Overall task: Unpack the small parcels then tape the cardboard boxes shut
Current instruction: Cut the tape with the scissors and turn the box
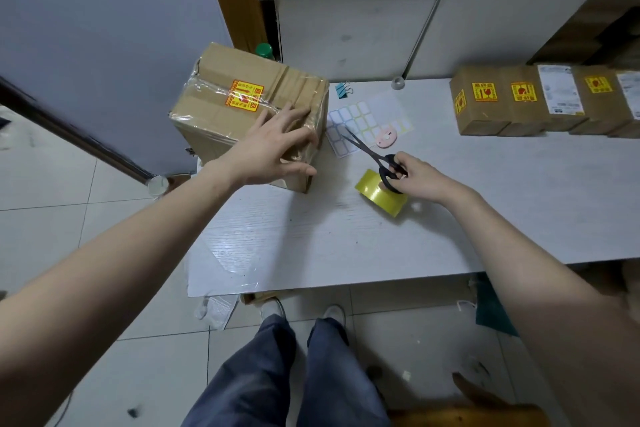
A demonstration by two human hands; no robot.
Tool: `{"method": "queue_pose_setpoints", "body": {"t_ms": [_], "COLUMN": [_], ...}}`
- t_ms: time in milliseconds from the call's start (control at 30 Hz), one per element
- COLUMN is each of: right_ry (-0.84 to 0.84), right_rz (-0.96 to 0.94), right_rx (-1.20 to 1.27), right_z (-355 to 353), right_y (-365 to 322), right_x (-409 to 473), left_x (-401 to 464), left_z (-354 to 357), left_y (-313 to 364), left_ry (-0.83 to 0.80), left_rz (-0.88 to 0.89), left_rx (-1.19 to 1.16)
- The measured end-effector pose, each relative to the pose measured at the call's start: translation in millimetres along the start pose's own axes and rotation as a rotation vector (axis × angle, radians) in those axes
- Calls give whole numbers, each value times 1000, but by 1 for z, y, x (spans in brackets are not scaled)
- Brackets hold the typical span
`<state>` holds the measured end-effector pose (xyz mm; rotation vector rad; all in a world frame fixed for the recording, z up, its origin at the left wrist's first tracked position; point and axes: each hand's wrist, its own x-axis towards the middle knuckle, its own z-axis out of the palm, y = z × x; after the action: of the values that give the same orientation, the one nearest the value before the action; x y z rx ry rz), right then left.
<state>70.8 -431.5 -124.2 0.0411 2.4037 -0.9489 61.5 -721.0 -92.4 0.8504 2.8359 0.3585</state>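
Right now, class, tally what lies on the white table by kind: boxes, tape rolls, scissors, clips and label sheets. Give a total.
Boxes: 6, the big box under the left hand plus five small boxes
Tape rolls: 2
Scissors: 1, in the right hand
Clips: 1
Label sheets: 1
Total: 11

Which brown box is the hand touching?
The big taped box at the table's left end, under the left hand. The small boxes sit untouched in a row.
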Motion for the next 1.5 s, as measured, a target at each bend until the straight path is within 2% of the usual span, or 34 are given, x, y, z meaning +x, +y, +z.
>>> {"method": "queue_pose_setpoints", "body": {"t_ms": [367,700,867,933,1033,1100,1133,1300,1433,1500], "right_ry": [-166,-297,-314,-297,-293,-303,-305,-317,-302,-296], "right_rz": [-46,-48,-56,-44,-37,-32,-29,-11,-6,-4], "right_rx": [58,-515,-604,-631,-663,-673,-675,-730,-783,-797], "right_z": [4,-41,-35,-36,-37,-36,-34,-22,-17,-17], "right_y": [-1,-38,-54,-59,-60,-58,-56,-54,-50,-50], "right_x": [-2,-19,-15,-11,-6,-4,-4,-2,2,3], "left_x": [-6,-4,-6,-13,-34,-51,-58,-63,-43,-33], "left_z": [1,2,-2,-2,6,18,27,77,96,99], "left_y": [-6,-4,-2,2,16,26,31,31,25,25], "left_ry": [-84,-77,-72,63,477,562,516,75,-111,-139], "left_rz": [-32,-58,-69,-49,-92,-176,-229,-535,-725,-764], "left_rx": [-108,-151,-150,-132,-220,-305,-341,-523,-745,-930]}}
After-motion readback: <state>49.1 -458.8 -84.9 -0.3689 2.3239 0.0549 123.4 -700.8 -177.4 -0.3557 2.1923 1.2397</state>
